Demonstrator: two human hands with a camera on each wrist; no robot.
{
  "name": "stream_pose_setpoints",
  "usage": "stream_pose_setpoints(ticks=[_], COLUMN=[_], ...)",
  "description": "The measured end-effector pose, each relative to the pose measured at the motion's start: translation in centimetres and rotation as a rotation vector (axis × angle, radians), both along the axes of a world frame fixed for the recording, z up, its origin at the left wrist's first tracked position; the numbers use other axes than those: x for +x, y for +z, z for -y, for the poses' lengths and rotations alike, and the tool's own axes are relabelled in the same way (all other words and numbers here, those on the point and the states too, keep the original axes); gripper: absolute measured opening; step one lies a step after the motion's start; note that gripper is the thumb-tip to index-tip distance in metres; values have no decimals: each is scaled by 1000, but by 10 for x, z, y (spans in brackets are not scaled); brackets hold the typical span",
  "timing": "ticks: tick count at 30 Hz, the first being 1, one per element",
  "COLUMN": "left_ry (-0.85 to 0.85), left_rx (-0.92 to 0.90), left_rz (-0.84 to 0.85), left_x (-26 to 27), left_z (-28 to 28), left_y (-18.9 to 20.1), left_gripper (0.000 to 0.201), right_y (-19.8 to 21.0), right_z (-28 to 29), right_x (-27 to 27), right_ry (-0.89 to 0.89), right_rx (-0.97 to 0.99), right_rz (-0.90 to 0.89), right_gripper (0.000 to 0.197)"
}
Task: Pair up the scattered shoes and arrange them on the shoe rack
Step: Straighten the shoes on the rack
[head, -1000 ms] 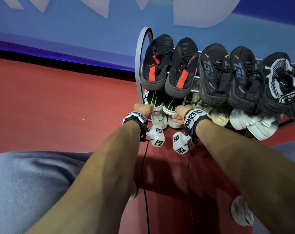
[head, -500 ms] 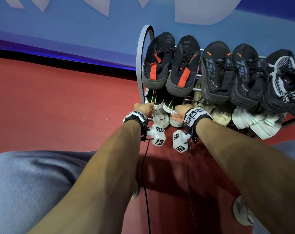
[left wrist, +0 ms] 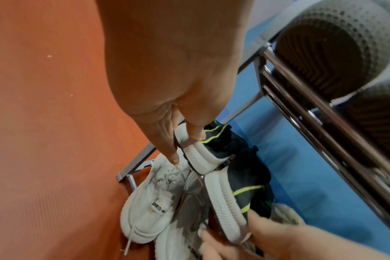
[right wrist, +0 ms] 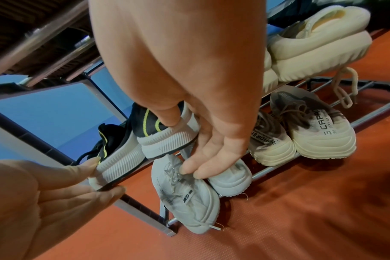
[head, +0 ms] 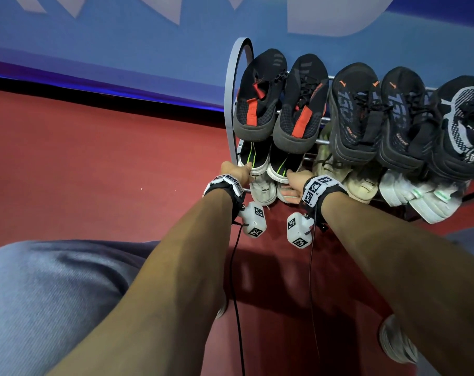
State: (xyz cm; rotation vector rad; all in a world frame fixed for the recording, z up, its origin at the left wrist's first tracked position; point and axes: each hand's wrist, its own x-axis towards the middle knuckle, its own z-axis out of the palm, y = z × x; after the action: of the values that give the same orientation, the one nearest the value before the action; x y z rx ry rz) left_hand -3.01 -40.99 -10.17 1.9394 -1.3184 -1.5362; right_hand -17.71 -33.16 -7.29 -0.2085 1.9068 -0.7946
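Two black shoes with lime stripes and ribbed white soles sit side by side on the middle shelf of the shoe rack (head: 231, 85), at its left end, just above centre in the head view. The left hand (head: 237, 173) pinches the heel of the left shoe (left wrist: 203, 149), thumb on the heel collar and fingers under the sole, as the left wrist view shows. The right hand (head: 295, 183) grips the heel of the right shoe (right wrist: 165, 133) the same way, thumb on the heel and fingers curled beneath. Below them, on the bottom shelf, lie two white sneakers (right wrist: 187, 197); the right hand's fingertips (right wrist: 200, 173) touch one of them. Right of centre, beige sneakers (right wrist: 312, 133) stand on the bottom shelf and cream shoes (right wrist: 312, 52) on the middle one. Across the top shelf, at the upper right, stands a row of black shoes (head: 279, 104), heels toward the camera. The rack stands on a red floor (head: 94, 164) against a blue wall (head: 121, 50).
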Motion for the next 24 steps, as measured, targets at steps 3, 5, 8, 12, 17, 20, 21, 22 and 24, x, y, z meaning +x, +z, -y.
stream_pose_setpoints(ticks=[3,5,8,12,17,20,21,22,24], left_ry=[-34,-119,-226,-373,-519,-443,-396,-358,-323], left_rx=[-91,-125,-159,-216,-259,-259,-270,-297,-382], left_rz=[204,280,341,469,580,590,580,571,564], left_x=[1,1,-1,-5,-6,-12,-15,-18,-24], left_z=[2,0,0,-6,-13,-27,-34,-41,-57], left_y=[-2,4,11,14,22,36,41,46,57], left_gripper=[57,56,50,43,55,58,57,55,49], right_y=[2,2,-2,-2,13,25,29,33,40], right_z=[-8,-11,-13,-9,-16,-32,-40,-47,-63], right_x=[-4,-8,-15,-18,-22,-35,-40,-46,-61], right_ry=[49,75,103,177,226,292,313,331,343], right_rx=[-27,-31,-28,-25,-33,-64,-68,-64,-57], right_rz=[59,76,61,21,-88,-139,-149,-156,-179], right_gripper=[33,30,29,29,26,15,15,16,21])
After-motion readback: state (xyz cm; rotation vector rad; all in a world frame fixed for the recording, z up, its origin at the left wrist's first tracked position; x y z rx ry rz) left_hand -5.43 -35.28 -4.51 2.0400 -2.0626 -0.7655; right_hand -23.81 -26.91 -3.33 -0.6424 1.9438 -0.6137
